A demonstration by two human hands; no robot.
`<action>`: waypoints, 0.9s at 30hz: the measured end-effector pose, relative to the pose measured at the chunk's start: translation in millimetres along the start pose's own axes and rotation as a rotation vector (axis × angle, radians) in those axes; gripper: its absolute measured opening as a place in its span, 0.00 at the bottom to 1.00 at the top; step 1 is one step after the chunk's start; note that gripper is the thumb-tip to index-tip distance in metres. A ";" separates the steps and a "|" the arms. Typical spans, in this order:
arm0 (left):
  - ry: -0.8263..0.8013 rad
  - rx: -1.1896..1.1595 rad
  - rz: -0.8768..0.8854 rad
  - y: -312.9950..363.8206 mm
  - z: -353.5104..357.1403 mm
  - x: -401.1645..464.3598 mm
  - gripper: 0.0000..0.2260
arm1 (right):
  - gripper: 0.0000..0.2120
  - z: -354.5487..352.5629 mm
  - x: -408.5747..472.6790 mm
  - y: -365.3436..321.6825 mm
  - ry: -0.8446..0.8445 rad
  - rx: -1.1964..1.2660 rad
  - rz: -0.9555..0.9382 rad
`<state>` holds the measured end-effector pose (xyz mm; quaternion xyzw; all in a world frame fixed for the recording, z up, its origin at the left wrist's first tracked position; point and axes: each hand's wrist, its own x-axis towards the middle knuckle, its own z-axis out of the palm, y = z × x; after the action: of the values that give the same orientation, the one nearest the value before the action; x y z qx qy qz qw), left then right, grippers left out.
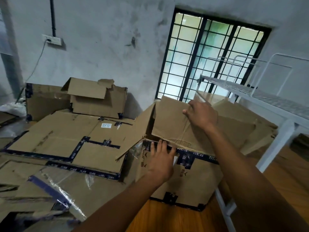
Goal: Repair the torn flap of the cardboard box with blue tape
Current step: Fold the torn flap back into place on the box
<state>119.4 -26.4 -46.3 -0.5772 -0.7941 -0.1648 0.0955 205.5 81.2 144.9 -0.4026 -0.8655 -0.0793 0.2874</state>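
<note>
A brown cardboard box [187,181] stands on the wooden floor in front of me, with dark blue printed tape [197,154] along its top front edge. Its near flap [168,121] stands raised, and the fold line where it meets the box looks ragged. My right hand [200,114] grips the flap's upper edge, fingers curled over it. My left hand [160,159] lies flat on the box's top front edge, fingers spread over the blue tape. No tape roll is visible.
Flattened and stacked cardboard boxes [66,141] with blue tape fill the left side. Another open box [98,97] stands against the wall. A white metal bed frame [260,101] is at the right, close behind the box. A barred window [209,59] is behind.
</note>
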 end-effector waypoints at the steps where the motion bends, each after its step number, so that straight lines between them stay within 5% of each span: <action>1: 0.001 -0.014 0.009 8.0 2.5 1.8 0.41 | 0.16 -0.5 0.0 1.6 -0.004 0.002 -0.003; 7: -0.025 -0.009 0.120 33.4 16.6 1.6 0.23 | 0.16 0.3 1.2 9.8 -0.004 -0.005 -0.046; 15: 0.043 0.031 0.148 -23.8 10.4 0.4 0.28 | 0.17 12.0 5.6 16.0 0.042 -0.043 -0.142; 23: 0.105 0.052 0.040 -104.0 11.9 -4.6 0.10 | 0.22 40.7 6.8 21.7 0.140 -0.100 -0.146; 27: 0.084 0.135 0.099 -116.4 28.6 -13.6 0.10 | 0.29 60.7 -9.4 32.7 0.199 -0.190 -0.153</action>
<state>14.5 -60.3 -95.1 -0.6005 -0.7692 -0.1301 0.1754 208.2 119.1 86.6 -0.3512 -0.8493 -0.2220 0.3257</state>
